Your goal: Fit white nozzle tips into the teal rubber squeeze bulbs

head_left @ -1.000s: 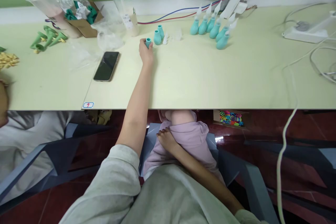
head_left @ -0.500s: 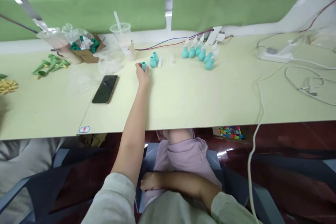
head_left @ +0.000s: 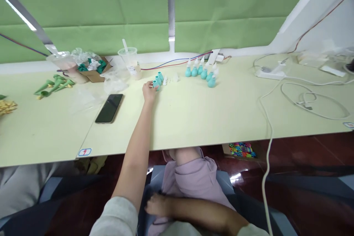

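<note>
1. The left hand reaches over the bench, its thumb and fingers pinching the nearest teal bulb.
2. That bulb stands upright, open mouth up, at the front of a short slanting row; two more open teal bulbs stand just behind it.
3. The right hand lies low over the lap, near the mauve garment; blur and shadow hide its fingers, so I cannot tell whether they are spread or pressed together.
4. Just right of the row sit small white tips, with translucent pieces beside them.
5. Farther right, well apart from the hand, is a cluster of teal bulbs topped with white tips.
6. Left of the forearm lies a dark-screened phone; behind it are crumpled clear plastic and a lidless cup with a straw.
7. At far right, a white power strip rests among loose cables.
</note>
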The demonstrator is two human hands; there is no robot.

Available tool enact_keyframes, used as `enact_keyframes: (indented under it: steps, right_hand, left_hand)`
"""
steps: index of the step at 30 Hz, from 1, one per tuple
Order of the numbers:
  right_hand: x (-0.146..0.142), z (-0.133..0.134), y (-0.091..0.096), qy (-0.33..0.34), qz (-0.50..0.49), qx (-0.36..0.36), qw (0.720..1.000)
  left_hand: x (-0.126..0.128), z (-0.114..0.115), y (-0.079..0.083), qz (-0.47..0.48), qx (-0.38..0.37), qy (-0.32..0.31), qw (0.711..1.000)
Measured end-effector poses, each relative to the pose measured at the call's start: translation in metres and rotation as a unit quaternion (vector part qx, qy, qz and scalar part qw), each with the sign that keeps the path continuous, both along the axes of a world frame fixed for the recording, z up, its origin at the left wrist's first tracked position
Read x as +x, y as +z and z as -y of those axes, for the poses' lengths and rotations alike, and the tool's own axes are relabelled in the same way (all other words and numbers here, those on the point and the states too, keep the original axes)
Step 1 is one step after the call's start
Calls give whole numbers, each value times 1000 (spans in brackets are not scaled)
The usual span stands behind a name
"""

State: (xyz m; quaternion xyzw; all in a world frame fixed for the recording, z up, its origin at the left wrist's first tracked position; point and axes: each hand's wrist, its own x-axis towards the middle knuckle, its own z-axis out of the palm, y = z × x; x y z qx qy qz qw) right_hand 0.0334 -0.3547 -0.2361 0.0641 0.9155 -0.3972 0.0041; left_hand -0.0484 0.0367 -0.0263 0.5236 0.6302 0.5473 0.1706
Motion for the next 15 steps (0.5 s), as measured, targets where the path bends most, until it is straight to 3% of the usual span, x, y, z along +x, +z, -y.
enact_keyframes:
  steps: [3,6,10,12,15]
  right_hand:
    - [12,-12,13,-84,-4,74,994]
    - [35,-32,51,-80,37,6,996]
    - [79,-74,130,-34,104,-106,988]
    - [104,-97,173,1,85,-150,985]
    - [139,-130,233,7,-15,-152,988]
  left_hand:
    - [1,-1,-3,-38,24,-11,999]
    - [0,-2,-6,-24,28,-15,999]
    - [-1,-1,-6,0,11,-34,999]
    - [-1,0,-5,1,3,-39,999]
    - [-2,1,-3,-9,0,-30,1000]
